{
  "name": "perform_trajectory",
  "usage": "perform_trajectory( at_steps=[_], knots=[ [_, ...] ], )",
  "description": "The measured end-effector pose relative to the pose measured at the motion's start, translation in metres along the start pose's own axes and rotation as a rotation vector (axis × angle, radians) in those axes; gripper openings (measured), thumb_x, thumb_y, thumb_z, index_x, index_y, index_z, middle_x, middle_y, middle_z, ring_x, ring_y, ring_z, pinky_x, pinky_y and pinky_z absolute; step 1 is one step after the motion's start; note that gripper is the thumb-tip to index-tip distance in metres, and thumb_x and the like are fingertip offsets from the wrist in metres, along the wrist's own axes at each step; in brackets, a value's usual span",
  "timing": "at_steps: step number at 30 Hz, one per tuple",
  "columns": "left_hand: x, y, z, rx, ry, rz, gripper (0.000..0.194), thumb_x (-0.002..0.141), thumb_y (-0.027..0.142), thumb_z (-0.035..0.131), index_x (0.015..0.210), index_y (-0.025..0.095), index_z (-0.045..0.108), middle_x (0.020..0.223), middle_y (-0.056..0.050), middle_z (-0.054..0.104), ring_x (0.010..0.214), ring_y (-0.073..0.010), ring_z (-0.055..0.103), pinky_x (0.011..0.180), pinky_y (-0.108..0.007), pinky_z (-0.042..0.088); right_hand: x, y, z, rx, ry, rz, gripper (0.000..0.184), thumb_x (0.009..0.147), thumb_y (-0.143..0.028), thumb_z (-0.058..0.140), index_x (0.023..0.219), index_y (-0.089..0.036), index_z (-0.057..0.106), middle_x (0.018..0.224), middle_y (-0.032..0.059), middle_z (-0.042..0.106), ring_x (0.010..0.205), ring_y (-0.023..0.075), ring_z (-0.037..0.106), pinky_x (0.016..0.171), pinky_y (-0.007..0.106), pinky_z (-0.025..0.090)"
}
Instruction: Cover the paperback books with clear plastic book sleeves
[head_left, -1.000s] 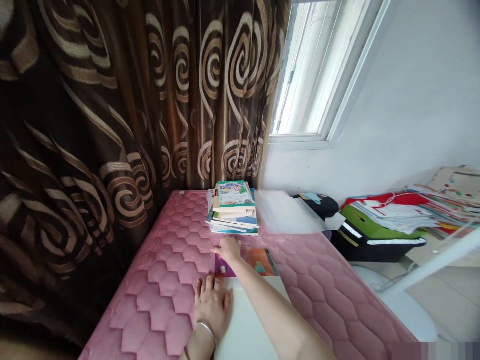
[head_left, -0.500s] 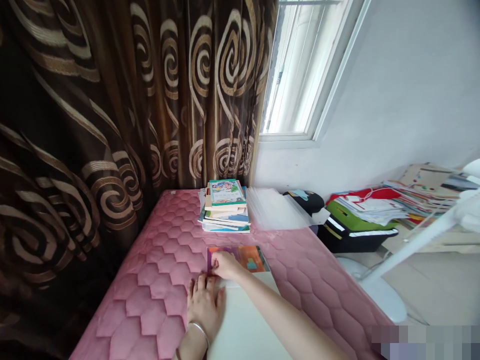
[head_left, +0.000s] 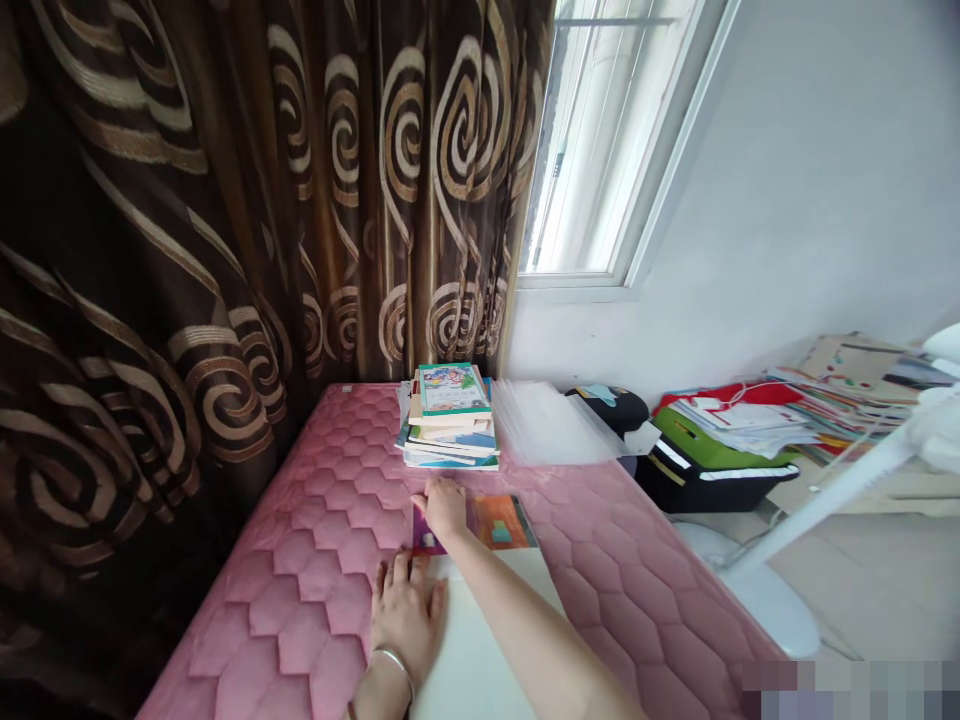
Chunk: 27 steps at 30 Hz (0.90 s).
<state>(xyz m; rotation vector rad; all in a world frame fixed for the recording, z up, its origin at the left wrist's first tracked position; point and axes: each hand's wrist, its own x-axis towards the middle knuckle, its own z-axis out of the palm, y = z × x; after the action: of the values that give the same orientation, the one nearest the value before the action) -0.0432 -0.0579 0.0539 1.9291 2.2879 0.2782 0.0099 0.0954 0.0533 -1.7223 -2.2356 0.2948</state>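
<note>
A book or booklet with an orange and purple picture lies on the pink quilted mattress, and a pale sheet covers its nearer part. My left hand rests palm down with its fingers spread, over the left edge of the pale sheet and the mattress. A bracelet circles that wrist. My right hand, its forearm crossing above the sheet, presses with curled fingers at the far left corner of the picture. Whatever those fingers might hold is hidden.
Beyond the picture stands a stack of books, with clear plastic sheets fanned out beside it. A patterned curtain hangs behind the mattress. To the right are a green and black box, papers and a white lamp stand.
My right hand has slid away from me, from the middle of the picture's left side up to its far edge. My left hand stays in about the same place.
</note>
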Motion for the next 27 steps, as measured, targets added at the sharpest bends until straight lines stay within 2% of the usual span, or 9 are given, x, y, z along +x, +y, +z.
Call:
perform_trajectory(
  at_steps=[4,7,9,13,16,20,22,24,27],
  knots=[
    [0.0,0.001,-0.004,0.011,0.0,0.012,0.049,0.092,0.038,0.031,0.133,0.02,0.051,0.141,-0.011,0.048,0.132,-0.0242,0.041,0.115,-0.044,0.022,-0.024,0.014,-0.005,0.033,-0.007,-0.075,0.025,0.085,-0.033,0.061,0.103,-0.017,0.06,0.115,0.012,0.059,0.111,0.0239,0.051,0.09,0.033,0.038],
    [0.0,0.001,-0.006,0.025,-0.017,0.02,0.05,0.093,0.039,0.031,0.135,0.019,0.05,0.141,-0.012,0.048,0.131,-0.0242,0.042,0.114,-0.044,0.023,-0.05,0.047,-0.017,0.106,-0.057,-0.258,0.022,0.083,-0.032,0.064,0.101,-0.02,0.061,0.11,0.0061,0.061,0.103,0.0195,0.054,0.089,0.029,0.04],
    [0.0,0.0,-0.005,0.043,-0.028,0.027,0.051,0.093,0.039,0.03,0.136,0.019,0.049,0.142,-0.013,0.046,0.132,-0.0251,0.041,0.114,-0.045,0.023,-0.071,0.079,-0.03,0.146,-0.075,-0.354,0.019,0.089,-0.031,0.054,0.102,-0.022,0.064,0.114,0.0051,0.062,0.105,0.02,0.053,0.092,0.03,0.04],
    [0.003,0.009,0.002,0.151,-0.036,0.004,0.05,0.092,0.028,0.029,0.138,0.018,0.046,0.15,-0.011,0.036,0.139,-0.0313,0.029,0.113,-0.059,0.013,-0.106,0.138,-0.054,0.059,-0.058,-0.254,0.033,0.096,-0.034,0.039,0.116,-0.024,0.063,0.122,0.0046,0.061,0.113,0.0213,0.05,0.1,0.033,0.036],
    [0.008,0.036,0.007,0.194,-0.084,0.084,0.053,0.089,0.02,0.026,0.14,0.016,0.043,0.152,-0.009,0.031,0.141,-0.0293,0.023,0.114,-0.06,0.005,-0.119,0.161,-0.061,0.032,-0.066,-0.207,0.041,0.097,-0.036,0.031,0.123,-0.025,0.061,0.128,0.004,0.059,0.118,0.0216,0.048,0.101,0.036,0.035],
    [0.017,0.092,0.013,0.09,-0.223,0.252,0.057,0.09,0.03,0.028,0.143,0.012,0.036,0.152,-0.012,0.029,0.141,-0.0261,0.024,0.115,-0.048,0.019,-0.119,0.166,-0.059,0.074,-0.045,-0.224,0.045,0.098,-0.037,0.026,0.115,-0.024,0.066,0.122,0.0046,0.063,0.114,0.0234,0.05,0.096,0.039,0.038],
    [0.021,0.115,0.016,0.026,-0.243,0.312,0.058,0.09,0.033,0.027,0.143,0.011,0.035,0.152,-0.013,0.029,0.141,-0.0261,0.024,0.115,-0.046,0.019,-0.113,0.166,-0.057,0.105,-0.021,-0.217,0.043,0.098,-0.035,0.028,0.109,-0.024,0.068,0.117,0.0043,0.065,0.111,0.0229,0.052,0.094,0.039,0.039],
    [0.024,0.129,0.02,-0.022,-0.231,0.349,0.059,0.09,0.035,0.027,0.143,0.01,0.037,0.152,-0.014,0.03,0.141,-0.0265,0.025,0.116,-0.046,0.017,-0.106,0.17,-0.056,0.154,0.0,-0.205,0.038,0.097,-0.03,0.033,0.103,-0.024,0.07,0.111,0.0037,0.067,0.106,0.0214,0.055,0.094,0.037,0.04],
    [0.025,0.135,0.025,-0.043,-0.196,0.353,0.06,0.09,0.036,0.027,0.142,0.009,0.038,0.151,-0.014,0.031,0.14,-0.0271,0.027,0.116,-0.045,0.017,-0.096,0.18,-0.054,0.263,0.034,-0.182,0.025,0.09,-0.021,0.045,0.09,-0.023,0.071,0.102,0.0033,0.068,0.098,0.0181,0.059,0.092,0.032,0.041]
  ],
)
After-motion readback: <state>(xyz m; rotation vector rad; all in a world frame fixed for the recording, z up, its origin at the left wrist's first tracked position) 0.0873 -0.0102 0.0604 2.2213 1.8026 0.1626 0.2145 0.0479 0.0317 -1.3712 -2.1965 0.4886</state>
